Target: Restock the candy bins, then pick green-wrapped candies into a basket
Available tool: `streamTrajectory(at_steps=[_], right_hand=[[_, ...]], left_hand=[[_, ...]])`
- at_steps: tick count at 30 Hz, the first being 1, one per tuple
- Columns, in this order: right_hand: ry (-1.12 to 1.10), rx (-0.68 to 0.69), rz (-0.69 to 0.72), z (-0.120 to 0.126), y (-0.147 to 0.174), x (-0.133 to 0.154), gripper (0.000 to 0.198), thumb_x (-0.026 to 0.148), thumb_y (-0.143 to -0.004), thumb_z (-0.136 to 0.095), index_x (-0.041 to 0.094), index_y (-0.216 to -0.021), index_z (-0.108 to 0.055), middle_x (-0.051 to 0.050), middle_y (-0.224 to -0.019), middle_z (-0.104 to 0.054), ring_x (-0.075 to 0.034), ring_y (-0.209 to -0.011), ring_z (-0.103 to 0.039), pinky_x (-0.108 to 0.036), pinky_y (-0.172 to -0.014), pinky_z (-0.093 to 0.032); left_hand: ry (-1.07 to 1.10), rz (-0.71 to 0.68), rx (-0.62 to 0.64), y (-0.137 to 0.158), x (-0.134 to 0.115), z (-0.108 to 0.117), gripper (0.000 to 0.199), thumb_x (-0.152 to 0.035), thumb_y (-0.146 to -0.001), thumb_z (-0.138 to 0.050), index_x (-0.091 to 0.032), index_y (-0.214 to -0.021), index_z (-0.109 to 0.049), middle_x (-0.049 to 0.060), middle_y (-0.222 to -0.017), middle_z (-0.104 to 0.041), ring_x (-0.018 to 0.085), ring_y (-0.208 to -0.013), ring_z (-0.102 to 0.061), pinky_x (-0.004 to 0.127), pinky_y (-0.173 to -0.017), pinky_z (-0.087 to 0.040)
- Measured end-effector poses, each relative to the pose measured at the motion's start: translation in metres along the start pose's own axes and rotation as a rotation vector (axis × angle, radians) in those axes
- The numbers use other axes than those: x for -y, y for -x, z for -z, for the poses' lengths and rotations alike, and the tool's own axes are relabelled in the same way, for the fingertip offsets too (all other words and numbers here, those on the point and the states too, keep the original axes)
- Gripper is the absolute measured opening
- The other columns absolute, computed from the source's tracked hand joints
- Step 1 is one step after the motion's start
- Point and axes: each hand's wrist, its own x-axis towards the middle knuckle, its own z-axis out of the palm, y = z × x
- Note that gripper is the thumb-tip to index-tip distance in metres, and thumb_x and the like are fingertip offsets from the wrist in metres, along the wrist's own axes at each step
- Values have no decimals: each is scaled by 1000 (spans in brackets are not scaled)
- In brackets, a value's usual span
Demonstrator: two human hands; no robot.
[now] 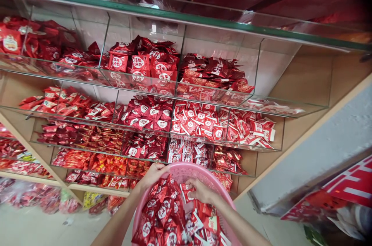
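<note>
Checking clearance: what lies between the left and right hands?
In the head view, dark red packets and the perforated wall of the pink basket lie between the left hand and right hand.

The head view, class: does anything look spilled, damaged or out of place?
One small thing: a pale scrap lies on the floor at lower left, apart from the bags nearby, perhaps litter. The packets in the pink basket look jumbled but not odd.
</note>
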Motion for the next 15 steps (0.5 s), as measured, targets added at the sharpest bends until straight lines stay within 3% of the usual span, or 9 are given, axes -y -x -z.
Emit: streamTrajectory(at_steps=[5, 9, 12, 15], right_hand=[[213, -129, 74, 22, 14, 42, 37, 19, -78, -56, 18, -115, -57, -12, -114, -59, -27, -108, -53, -37, -90, -40], [247, -253, 274, 60, 33, 106, 20, 27, -89, -44, 24, -101, -60, -4, -97, -63, -18, -88, -58, -29, -78, -43], [308, -523, 447, 91, 42, 140, 19, 29, -92, -41, 22, -92, -59, -4, -87, -61, -17, -82, -54, -29, -74, -42], [415, -770, 513, 117, 42, 150, 17, 27, -91, -43, 20, -93, -58, -6, -86, -59, -19, -82, -51, -32, -75, -40]], left_hand=[[-7, -39, -9, -2, 1, 0, 53, -57, -70, -61, -4, -71, -68, 2, -58, -49, 8, -55, -36, 21, -55, -27], [-31, -36, -4, -1, -3, 0, 54, -57, -71, -60, -4, -74, -69, 3, -58, -51, 8, -55, -37, 21, -55, -26], [-34, -32, -2, -1, -2, 1, 53, -57, -71, -59, -6, -75, -70, 3, -58, -51, 8, -55, -37, 21, -54, -25], [-27, -34, -15, -2, 1, 1, 52, -57, -70, -60, -6, -74, -71, 3, -58, -52, 8, -55, -38, 21, -55, -27]])
